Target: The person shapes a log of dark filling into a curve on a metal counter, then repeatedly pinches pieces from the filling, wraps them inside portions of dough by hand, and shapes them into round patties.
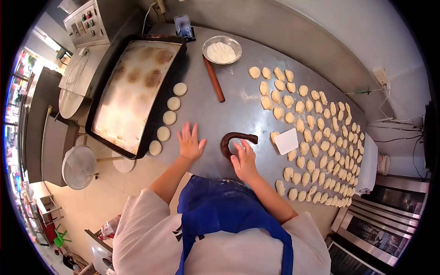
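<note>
My left hand point(190, 143) lies flat on the metal table point(206, 160), fingers spread, holding nothing. A short column of flat round dough pieces point(169, 118) runs just to its left. In front of me, a dark brown rope of soft paste point(226, 145) rests on the table, bent into a hook. My right hand point(244, 160) is at the inner side of this bend, fingers apart and nothing gripped; whether the fingertips touch the rope I cannot tell. Right of that hand, a white dough scraper point(287, 141) lies among many small dough lumps point(315, 150).
A large black-rimmed baking tray point(151, 110) stands at the left. At the back are a metal bowl of flour point(221, 52), a wooden rolling pin point(213, 79) and a propped phone point(184, 27). A white fan point(79, 167) is beyond the table's left edge; ovens point(380, 224) stand lower right.
</note>
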